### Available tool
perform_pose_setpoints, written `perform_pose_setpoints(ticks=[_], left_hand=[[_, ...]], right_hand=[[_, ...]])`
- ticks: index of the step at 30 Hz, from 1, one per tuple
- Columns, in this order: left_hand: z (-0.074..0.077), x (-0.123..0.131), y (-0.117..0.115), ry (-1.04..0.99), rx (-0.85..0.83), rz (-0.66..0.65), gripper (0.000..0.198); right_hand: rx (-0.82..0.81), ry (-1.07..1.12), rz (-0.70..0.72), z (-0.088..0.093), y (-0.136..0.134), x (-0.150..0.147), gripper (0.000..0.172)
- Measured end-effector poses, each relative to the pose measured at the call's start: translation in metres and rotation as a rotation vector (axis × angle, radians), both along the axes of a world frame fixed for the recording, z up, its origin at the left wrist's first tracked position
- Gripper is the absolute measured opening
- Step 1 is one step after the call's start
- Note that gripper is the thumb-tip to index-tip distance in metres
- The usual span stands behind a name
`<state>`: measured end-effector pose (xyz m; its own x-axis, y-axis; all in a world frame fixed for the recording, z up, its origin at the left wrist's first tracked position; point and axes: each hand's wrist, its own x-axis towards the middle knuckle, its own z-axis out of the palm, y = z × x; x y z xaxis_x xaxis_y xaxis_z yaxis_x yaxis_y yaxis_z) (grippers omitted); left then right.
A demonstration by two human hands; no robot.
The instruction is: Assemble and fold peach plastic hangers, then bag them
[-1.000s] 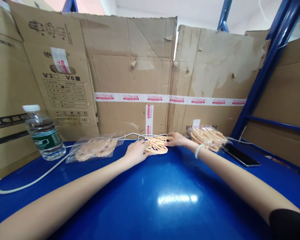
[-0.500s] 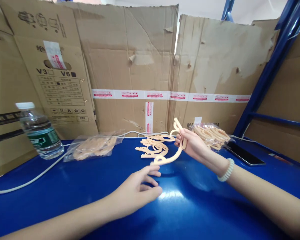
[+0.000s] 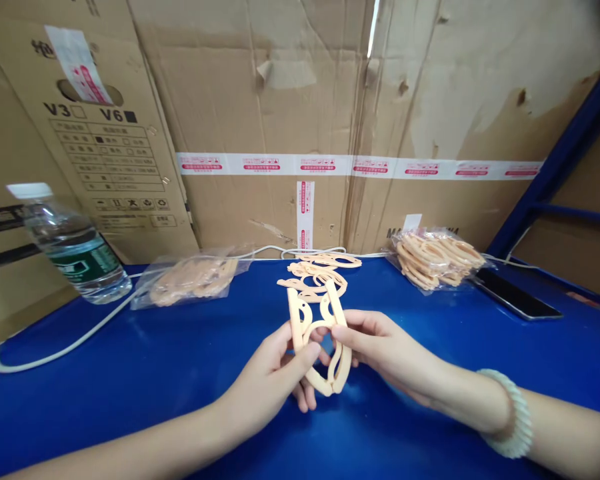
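Observation:
A cream folding hanger (image 3: 296, 319) is held up in front of me over the blue table, its two arms pointing upward and its joined end at the bottom. My left hand (image 3: 267, 377) grips its left arm, thumb in front and fingers behind. On the other arm, my right hand (image 3: 390, 350) has its thumb across the front, with the fingers partly hidden behind. Just beyond lie several more folding hangers (image 3: 307, 292), loose and overlapping on the table.
Clear bags of similar pieces lie at left (image 3: 193, 280) and right (image 3: 440, 257). A phone (image 3: 520, 297) is beside the right bag. On the left stand a water bottle (image 3: 83, 257) and a white cable (image 3: 87, 340). Cardboard (image 3: 265, 113) walls the back.
My left hand has come up and taken hold of the hanger. The hanger has moved nearer and lower, and its arms have swung from spread apart to side by side. The view has shifted down.

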<state>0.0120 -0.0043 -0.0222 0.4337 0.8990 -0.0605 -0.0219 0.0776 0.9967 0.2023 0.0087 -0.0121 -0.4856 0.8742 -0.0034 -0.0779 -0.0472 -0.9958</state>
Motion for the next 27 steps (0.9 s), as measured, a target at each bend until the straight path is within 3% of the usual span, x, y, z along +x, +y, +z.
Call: perform_pose_setpoints(ticks=[6,11,16,21,24,26,27], left_hand=[[0.006,-0.012,0.004,0.108,0.229,0.081,0.036],[0.008,-0.019,0.013,0.124,0.45,0.231,0.031],[0.005,-0.024,0.02,0.122,0.406,0.318,0.031],[0.006,-0.025,0.017,0.267,0.418,0.193,0.033],[0.01,-0.021,0.007,0.367,0.531,0.0,0.018],[0.012,-0.02,0.0,0.385,0.534,-0.114,0.009],[0.012,-0.02,-0.002,0.379,0.506,-0.147,0.013]], right_hand=[[-0.094,-0.016,-0.016,0.0,0.008,0.025,0.033],[-0.049,-0.109,-0.056,0.005,0.023,0.044,0.031],[-0.025,0.012,-0.237,0.004,0.034,0.051,0.028],[-0.08,0.158,-0.332,-0.004,0.039,0.052,0.027],[-0.129,0.153,-0.264,-0.009,0.033,0.046,0.029],[-0.096,0.127,-0.201,-0.012,0.027,0.04,0.026],[-0.056,0.108,-0.176,-0.014,0.023,0.037,0.023]])
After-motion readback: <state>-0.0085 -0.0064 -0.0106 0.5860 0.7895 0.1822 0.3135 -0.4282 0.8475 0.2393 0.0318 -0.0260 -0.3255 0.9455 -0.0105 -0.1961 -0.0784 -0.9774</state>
